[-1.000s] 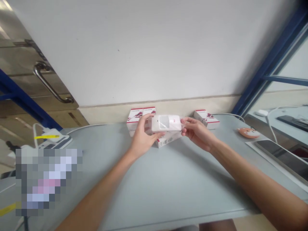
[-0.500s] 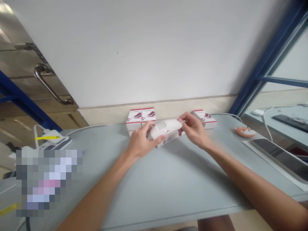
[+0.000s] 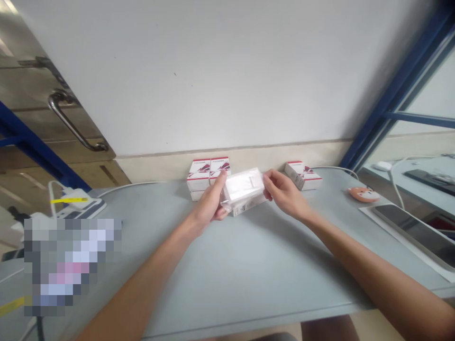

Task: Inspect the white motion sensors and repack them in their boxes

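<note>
White rectangular device in glossy clear plastic wrap, pinched between left hand and right hand, fingers curled round edges; red-striped cardboard boxes behind, on grey counter.

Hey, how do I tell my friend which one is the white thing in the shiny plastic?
Find the grey table and look at the red-and-white boxes near the wall. Just in front of them, a left hand and a right hand hold up a white block. It's wrapped in clear plastic and lifted off the table, unlike the boxes.
</note>
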The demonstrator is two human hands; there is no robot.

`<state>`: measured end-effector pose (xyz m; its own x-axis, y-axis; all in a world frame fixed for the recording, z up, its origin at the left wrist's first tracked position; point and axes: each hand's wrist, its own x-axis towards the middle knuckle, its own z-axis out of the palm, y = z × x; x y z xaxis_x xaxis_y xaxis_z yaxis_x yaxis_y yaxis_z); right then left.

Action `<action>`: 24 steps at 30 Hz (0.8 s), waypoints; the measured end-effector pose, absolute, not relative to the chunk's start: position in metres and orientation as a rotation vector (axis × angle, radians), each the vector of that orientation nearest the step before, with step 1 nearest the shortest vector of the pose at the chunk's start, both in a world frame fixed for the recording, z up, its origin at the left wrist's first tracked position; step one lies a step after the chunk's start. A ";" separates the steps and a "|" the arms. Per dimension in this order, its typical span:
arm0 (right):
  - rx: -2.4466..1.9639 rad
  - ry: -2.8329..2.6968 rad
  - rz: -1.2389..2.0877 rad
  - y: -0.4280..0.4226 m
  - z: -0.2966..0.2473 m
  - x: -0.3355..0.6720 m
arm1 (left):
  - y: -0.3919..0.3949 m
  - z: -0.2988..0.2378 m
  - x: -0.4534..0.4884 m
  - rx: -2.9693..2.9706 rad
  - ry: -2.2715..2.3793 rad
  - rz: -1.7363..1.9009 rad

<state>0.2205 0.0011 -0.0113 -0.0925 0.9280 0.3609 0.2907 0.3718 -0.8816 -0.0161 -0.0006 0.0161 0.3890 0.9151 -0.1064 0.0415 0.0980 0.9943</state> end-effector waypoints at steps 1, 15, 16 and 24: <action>-1.120 -1.605 0.788 0.001 -0.011 0.221 | 0.000 0.016 -0.017 1.234 0.922 0.780; -0.970 -1.299 1.207 0.000 -0.010 0.217 | -0.006 0.024 -0.025 0.986 0.316 0.582; -0.950 -1.253 1.261 -0.001 -0.009 0.216 | -0.008 0.024 -0.025 1.040 0.321 0.574; -0.903 -1.120 1.468 0.013 -0.021 0.227 | -0.010 0.009 -0.009 1.678 0.894 0.786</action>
<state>0.2267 0.0129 -0.0205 -0.1830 0.9829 0.0223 -0.2813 -0.0306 -0.9591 -0.0088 -0.0104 0.0094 0.5083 0.8580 0.0735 0.1827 -0.1909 0.9645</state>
